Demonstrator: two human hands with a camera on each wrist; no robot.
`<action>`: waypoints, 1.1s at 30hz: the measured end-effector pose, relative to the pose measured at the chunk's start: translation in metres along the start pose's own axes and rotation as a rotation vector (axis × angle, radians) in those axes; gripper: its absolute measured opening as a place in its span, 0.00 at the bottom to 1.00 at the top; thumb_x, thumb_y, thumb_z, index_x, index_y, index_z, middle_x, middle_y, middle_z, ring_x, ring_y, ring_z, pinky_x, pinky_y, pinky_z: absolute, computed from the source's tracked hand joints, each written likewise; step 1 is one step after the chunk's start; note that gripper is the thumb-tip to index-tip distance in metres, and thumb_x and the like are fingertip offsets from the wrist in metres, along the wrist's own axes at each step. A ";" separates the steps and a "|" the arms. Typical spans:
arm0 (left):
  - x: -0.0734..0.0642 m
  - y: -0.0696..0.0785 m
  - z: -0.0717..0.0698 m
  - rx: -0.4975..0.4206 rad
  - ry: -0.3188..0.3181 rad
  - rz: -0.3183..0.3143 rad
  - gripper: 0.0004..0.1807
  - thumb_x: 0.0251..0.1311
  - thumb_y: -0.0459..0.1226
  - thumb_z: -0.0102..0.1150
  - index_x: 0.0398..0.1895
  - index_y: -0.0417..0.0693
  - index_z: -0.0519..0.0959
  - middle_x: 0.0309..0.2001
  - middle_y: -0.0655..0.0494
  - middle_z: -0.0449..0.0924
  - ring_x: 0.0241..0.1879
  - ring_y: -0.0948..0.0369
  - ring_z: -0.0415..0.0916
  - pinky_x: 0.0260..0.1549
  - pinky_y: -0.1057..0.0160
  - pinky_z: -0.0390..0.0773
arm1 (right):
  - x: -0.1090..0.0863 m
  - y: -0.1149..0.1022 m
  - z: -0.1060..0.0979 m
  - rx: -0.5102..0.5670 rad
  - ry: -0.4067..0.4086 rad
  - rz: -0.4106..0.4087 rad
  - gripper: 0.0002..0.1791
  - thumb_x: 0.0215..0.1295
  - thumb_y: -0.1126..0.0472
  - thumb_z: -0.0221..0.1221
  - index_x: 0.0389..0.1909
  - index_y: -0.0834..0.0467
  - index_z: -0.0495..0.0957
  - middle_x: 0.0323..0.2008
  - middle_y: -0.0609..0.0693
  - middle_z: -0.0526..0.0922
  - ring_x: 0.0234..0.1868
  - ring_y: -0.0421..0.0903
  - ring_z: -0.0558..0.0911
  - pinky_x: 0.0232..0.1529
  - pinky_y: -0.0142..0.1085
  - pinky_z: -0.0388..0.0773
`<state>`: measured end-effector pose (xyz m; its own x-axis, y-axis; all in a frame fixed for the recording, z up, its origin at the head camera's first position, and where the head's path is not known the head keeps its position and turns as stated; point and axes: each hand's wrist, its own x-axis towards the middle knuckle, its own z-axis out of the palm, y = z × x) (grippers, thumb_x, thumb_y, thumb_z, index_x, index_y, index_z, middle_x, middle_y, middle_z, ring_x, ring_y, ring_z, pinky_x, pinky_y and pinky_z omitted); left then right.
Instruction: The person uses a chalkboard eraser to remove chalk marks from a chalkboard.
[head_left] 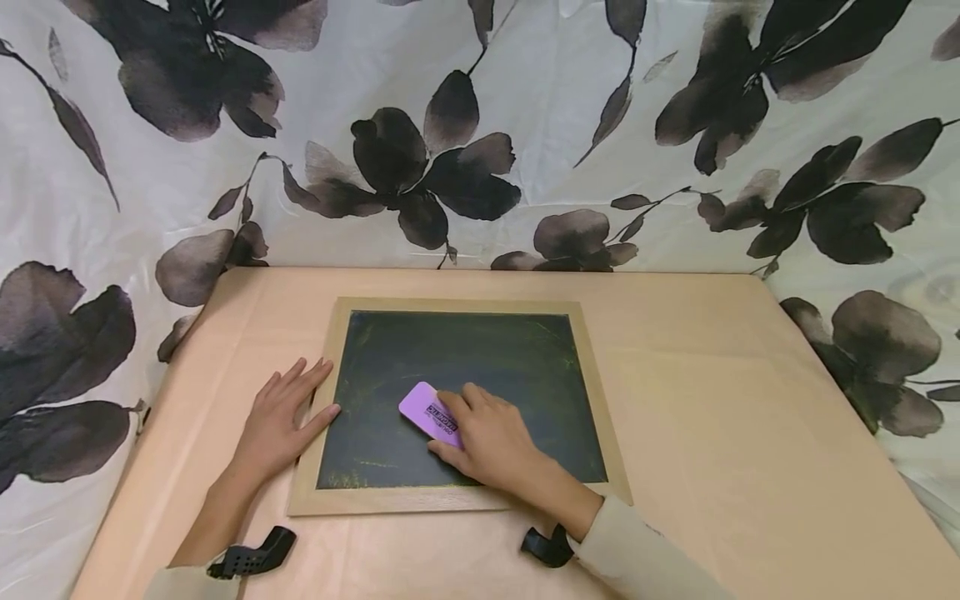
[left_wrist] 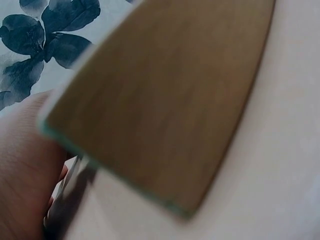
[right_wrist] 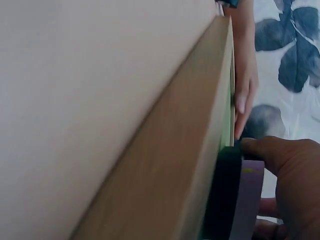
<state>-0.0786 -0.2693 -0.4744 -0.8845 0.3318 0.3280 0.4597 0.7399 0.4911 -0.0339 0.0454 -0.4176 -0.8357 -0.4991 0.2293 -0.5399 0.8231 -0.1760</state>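
A small chalkboard (head_left: 480, 358) in a light wooden frame lies on the table, with yellowish chalk traces mostly in its corners. My right hand (head_left: 491, 433) grips a purple eraser (head_left: 431, 412) against the board's lower middle. In the right wrist view the eraser (right_wrist: 247, 200) shows a dark layer beneath its purple top, with the thumb and fingers at its sides. My left hand (head_left: 281, 417) lies with fingers spread at the frame's left side, thumb and fingertips on the wood. The left wrist view has the frame's edge (left_wrist: 160, 110) up close, beside part of that hand.
A beige-covered table (head_left: 720, 400) extends around the board on all sides. Behind it and to both sides hangs a white cloth (head_left: 555, 100) with dark flowers. Black bands with camera mounts (head_left: 255, 554) sit on both wrists.
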 end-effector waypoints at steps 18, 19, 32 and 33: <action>-0.001 0.001 -0.001 -0.004 -0.001 -0.003 0.36 0.61 0.49 0.60 0.71 0.50 0.64 0.66 0.44 0.66 0.70 0.46 0.53 0.67 0.44 0.45 | -0.049 0.084 -0.029 0.093 0.039 0.113 0.34 0.52 0.46 0.70 0.59 0.54 0.77 0.27 0.43 0.62 0.24 0.38 0.59 0.21 0.30 0.54; -0.001 0.001 -0.001 -0.003 0.000 -0.003 0.36 0.60 0.49 0.61 0.71 0.50 0.64 0.66 0.44 0.66 0.70 0.46 0.53 0.67 0.44 0.45 | -0.050 0.087 -0.029 0.094 0.036 0.128 0.34 0.52 0.45 0.70 0.59 0.55 0.77 0.27 0.43 0.62 0.24 0.38 0.59 0.21 0.30 0.54; -0.002 0.001 0.001 0.006 0.008 -0.002 0.37 0.60 0.49 0.61 0.71 0.51 0.63 0.66 0.44 0.66 0.69 0.45 0.53 0.68 0.44 0.45 | -0.052 0.096 -0.020 0.280 0.112 0.186 0.33 0.50 0.51 0.72 0.57 0.57 0.77 0.29 0.45 0.67 0.26 0.38 0.64 0.22 0.29 0.60; -0.002 0.000 0.001 0.009 0.007 -0.004 0.37 0.60 0.49 0.61 0.72 0.51 0.63 0.67 0.44 0.66 0.69 0.45 0.53 0.68 0.44 0.45 | -0.051 0.097 -0.019 0.300 0.118 0.182 0.33 0.49 0.51 0.73 0.57 0.57 0.77 0.29 0.46 0.67 0.26 0.38 0.64 0.22 0.29 0.61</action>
<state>-0.0771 -0.2691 -0.4759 -0.8858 0.3242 0.3320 0.4551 0.7467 0.4852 -0.0413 0.1559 -0.4281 -0.9127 -0.3033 0.2739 -0.4040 0.7705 -0.4931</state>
